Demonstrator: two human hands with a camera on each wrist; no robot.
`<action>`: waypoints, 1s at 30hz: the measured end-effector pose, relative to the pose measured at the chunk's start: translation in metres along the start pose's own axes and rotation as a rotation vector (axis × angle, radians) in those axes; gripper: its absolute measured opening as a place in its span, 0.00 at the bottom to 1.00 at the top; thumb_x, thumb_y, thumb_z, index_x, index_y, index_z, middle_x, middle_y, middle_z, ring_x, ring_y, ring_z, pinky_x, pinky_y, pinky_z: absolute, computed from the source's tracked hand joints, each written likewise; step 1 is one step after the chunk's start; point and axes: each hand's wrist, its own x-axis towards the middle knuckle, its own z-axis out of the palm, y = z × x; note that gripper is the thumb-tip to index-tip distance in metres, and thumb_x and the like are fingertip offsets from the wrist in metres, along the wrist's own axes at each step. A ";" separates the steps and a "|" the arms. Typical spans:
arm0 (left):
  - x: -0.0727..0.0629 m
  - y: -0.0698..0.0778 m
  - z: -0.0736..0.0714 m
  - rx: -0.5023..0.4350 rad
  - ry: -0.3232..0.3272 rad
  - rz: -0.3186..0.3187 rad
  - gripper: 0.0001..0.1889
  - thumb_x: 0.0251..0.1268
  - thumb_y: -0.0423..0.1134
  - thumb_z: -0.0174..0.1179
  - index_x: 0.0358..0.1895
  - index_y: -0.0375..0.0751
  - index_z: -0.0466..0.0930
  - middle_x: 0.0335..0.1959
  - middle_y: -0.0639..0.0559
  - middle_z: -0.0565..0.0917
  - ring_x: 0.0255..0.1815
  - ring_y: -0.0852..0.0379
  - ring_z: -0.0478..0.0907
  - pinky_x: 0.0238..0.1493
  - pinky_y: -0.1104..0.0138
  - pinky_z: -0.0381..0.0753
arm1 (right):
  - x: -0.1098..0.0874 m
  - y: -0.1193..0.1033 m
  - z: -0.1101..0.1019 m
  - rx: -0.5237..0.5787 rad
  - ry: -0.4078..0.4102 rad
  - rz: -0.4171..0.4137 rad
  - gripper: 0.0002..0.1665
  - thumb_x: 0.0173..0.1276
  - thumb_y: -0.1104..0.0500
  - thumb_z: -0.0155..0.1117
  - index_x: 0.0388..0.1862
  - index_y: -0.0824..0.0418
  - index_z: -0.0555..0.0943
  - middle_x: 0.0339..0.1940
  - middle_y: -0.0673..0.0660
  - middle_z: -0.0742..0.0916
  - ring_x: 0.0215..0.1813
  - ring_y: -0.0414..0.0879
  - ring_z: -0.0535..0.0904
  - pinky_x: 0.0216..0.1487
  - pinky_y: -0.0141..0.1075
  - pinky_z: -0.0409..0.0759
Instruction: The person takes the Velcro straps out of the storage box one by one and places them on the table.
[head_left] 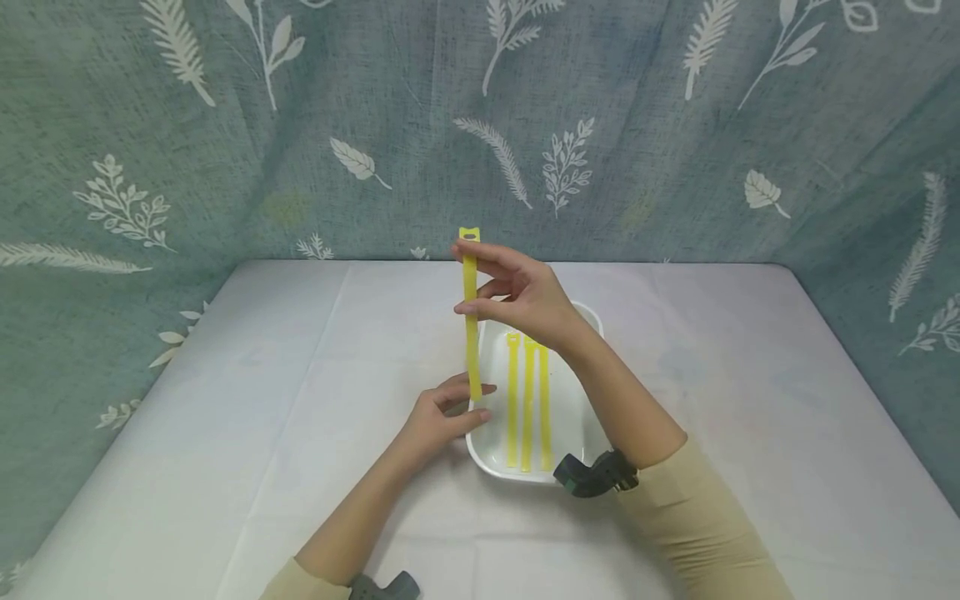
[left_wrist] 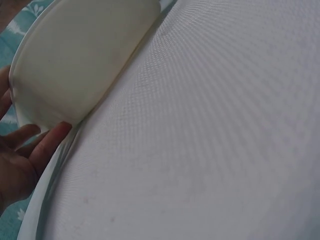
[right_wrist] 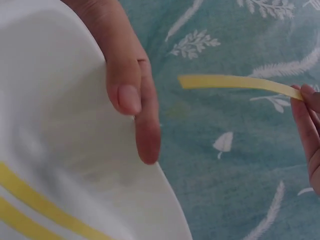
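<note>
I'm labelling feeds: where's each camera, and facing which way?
Head: worn there, facing forward and down at tray; left hand and right hand show.
Left wrist: worn there, facing tray and tabletop; left hand shows.
Right wrist: worn there, facing tray and patterned cloth; both hands show.
Head and right wrist share the held yellow strip.

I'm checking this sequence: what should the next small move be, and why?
Perhaps lower the held yellow strap into the white tray: the right hand pinches it in the air, three similar straps lie side by side inside, and the left hand holds the tray.
</note>
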 end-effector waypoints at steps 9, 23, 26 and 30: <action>0.001 -0.003 -0.003 -0.046 -0.018 -0.054 0.23 0.54 0.40 0.69 0.55 0.43 0.80 0.70 0.45 0.65 0.69 0.42 0.63 0.69 0.53 0.63 | -0.006 -0.019 -0.022 -0.047 0.076 -0.006 0.38 0.54 0.76 0.67 0.66 0.68 0.68 0.61 0.59 0.79 0.37 0.49 0.85 0.40 0.45 0.85; -0.001 -0.010 -0.003 -0.063 -0.050 -0.001 0.26 0.55 0.39 0.68 0.60 0.50 0.77 0.73 0.55 0.60 0.76 0.48 0.48 0.72 0.45 0.49 | -0.017 -0.036 -0.063 -0.065 0.154 -0.034 0.38 0.54 0.77 0.66 0.66 0.67 0.69 0.60 0.51 0.80 0.34 0.46 0.86 0.36 0.43 0.86; -0.002 -0.011 -0.003 -0.082 -0.078 0.015 0.27 0.56 0.37 0.67 0.62 0.49 0.75 0.75 0.58 0.54 0.76 0.48 0.45 0.68 0.45 0.61 | -0.023 -0.039 -0.073 -0.077 0.181 -0.015 0.38 0.54 0.80 0.64 0.66 0.66 0.70 0.60 0.51 0.81 0.34 0.46 0.86 0.35 0.42 0.86; -0.004 -0.012 -0.006 -0.123 -0.149 0.046 0.33 0.55 0.34 0.67 0.67 0.48 0.69 0.76 0.52 0.51 0.75 0.44 0.51 0.57 0.56 0.78 | -0.032 -0.043 -0.085 -0.082 0.214 0.028 0.39 0.54 0.82 0.61 0.66 0.64 0.70 0.61 0.51 0.80 0.35 0.45 0.86 0.36 0.41 0.86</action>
